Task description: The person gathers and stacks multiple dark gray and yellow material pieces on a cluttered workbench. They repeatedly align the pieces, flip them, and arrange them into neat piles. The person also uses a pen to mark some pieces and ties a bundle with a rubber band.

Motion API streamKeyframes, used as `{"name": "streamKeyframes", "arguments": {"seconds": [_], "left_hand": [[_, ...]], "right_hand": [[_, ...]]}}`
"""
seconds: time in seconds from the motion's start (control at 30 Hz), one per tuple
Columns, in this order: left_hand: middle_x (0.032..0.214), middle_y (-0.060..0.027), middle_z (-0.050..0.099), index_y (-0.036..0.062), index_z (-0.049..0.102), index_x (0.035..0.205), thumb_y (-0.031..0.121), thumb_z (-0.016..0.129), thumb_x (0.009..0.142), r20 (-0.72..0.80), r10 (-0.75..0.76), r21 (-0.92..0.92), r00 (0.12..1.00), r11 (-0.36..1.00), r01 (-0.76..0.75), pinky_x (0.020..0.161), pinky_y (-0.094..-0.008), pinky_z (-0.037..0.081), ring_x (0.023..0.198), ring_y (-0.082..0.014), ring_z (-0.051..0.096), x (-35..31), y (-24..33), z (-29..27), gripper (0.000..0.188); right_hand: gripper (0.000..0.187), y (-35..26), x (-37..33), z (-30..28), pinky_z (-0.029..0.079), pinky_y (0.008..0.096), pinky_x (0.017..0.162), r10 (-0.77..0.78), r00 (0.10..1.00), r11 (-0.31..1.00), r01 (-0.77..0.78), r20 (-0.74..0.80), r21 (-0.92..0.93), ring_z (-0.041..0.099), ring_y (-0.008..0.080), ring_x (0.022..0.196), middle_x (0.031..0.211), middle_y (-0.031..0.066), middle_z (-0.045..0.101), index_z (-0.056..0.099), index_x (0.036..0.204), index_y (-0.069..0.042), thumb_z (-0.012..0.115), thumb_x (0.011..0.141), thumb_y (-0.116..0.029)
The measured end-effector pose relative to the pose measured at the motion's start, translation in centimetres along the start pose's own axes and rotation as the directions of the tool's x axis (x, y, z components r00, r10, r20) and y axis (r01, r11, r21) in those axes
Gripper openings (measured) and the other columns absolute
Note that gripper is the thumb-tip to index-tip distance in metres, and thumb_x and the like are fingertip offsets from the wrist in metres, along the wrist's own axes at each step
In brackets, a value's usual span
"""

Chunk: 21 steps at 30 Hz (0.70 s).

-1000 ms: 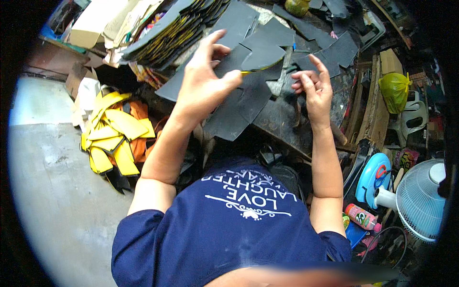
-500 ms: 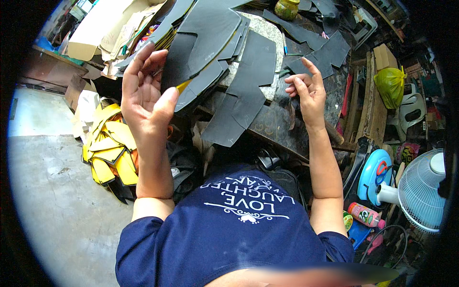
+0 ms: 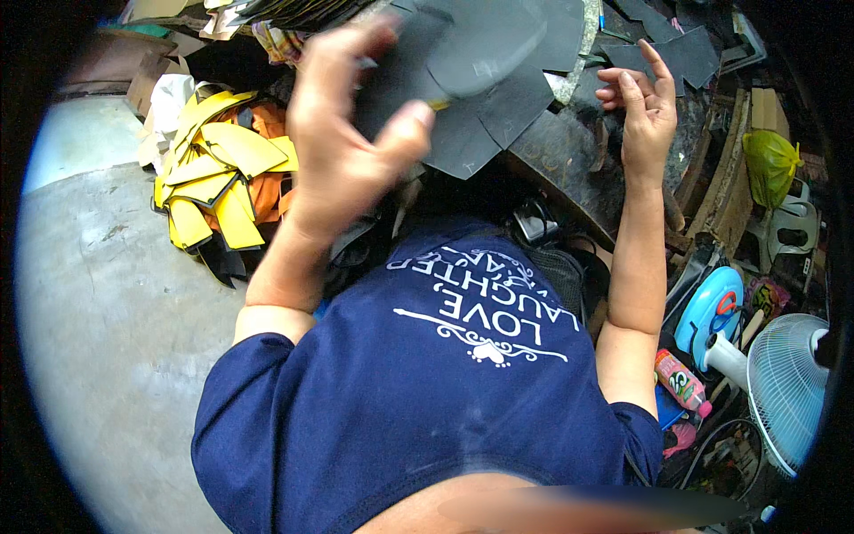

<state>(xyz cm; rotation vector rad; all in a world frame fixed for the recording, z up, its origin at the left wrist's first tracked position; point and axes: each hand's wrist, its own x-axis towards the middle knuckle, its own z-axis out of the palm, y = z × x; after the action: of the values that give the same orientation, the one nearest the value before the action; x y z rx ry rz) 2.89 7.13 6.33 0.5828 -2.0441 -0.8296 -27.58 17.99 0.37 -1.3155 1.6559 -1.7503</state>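
My left hand (image 3: 351, 133) is blurred by motion at the left end of a pile of black sheet cut-outs. Its thumb and fingers are spread wide apart. The top black cut-out (image 3: 485, 53), with a rounded edge and a bit of yellow showing beneath, lies right beside the thumb; whether the hand touches it I cannot tell. Another flat black cut-out (image 3: 467, 147) reaches past the table edge. My right hand (image 3: 649, 116) is raised over the dark table (image 3: 569, 169), index finger stretched out and the others loosely bent, holding nothing. More black cut-outs (image 3: 685, 58) lie beyond it.
Yellow pieces with dark edges (image 3: 231, 147) are heaped on the left, above the grey floor (image 3: 107, 294). On the right are a fan (image 3: 787, 392), a pink bottle (image 3: 680, 378), a blue round object (image 3: 707, 311) and a yellow-green bag (image 3: 772, 167).
The view has shifted, so the table sits higher in it. My left hand has moved right across the pile, and the top black cut-out has shifted right too. My right hand keeps its pose.
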Motion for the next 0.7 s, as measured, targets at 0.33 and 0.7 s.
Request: {"name": "streamKeyframes", "arguments": {"seconds": [0.33,0.7], "left_hand": [[0.138,-0.0307,0.039,0.0021,0.041,0.138,0.052,0.084,0.063,0.252,-0.146,0.532,0.957,0.847,-0.011,0.103,-0.0486,0.039,0.124,-0.0438,0.043,-2.4,-0.8,8.3,0.1],[0.118,-0.0227,0.055,0.0012,0.043,0.135,0.017,0.072,0.064,0.361,-0.281,0.213,0.889,0.953,0.215,0.099,-0.0415,0.043,0.108,-0.0369,0.052,2.5,-0.1,6.6,0.078]], "right_hand": [[0.047,-1.0,-0.2,0.4,0.049,0.0195,0.064,0.092,0.995,0.996,-0.092,-0.027,0.004,0.061,0.0078,0.071,0.093,0.0076,0.068,0.04,0.141,-0.004,0.055,0.097,-0.01],[0.046,-0.9,-0.2,0.2,0.049,0.0192,0.065,0.11,0.993,0.993,-0.109,-0.035,0.036,0.061,0.0076,0.072,0.094,0.0068,0.067,0.041,0.142,-0.006,0.053,0.097,-0.008]]}}
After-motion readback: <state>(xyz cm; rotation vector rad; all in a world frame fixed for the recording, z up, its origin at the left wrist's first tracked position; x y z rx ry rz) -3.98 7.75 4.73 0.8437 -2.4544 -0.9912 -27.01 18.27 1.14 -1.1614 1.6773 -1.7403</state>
